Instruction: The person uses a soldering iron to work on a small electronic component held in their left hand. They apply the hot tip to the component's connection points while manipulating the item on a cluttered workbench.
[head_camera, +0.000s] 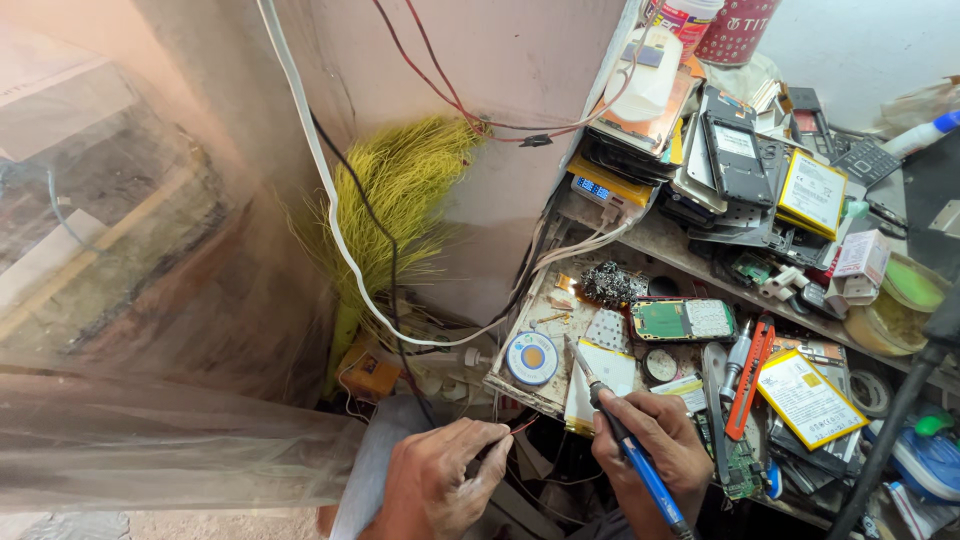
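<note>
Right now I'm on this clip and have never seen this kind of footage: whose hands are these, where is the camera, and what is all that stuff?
There is one picture, taken by a camera worn on a person's head and looking down, so both bare hands at the bottom are that person's own. The right hand grips a blue-handled soldering iron like a pen, tip pointing up towards a cluttered workbench. The left hand pinches thin red wires beside it. On the bench lie a round spool of solder, a green circuit board, yellow-labelled flat batteries, an orange-handled tool and stacked phone parts. Further left, a yellow broom leans on the wall, crossed by a white cable, with clear plastic sheeting beyond.
</note>
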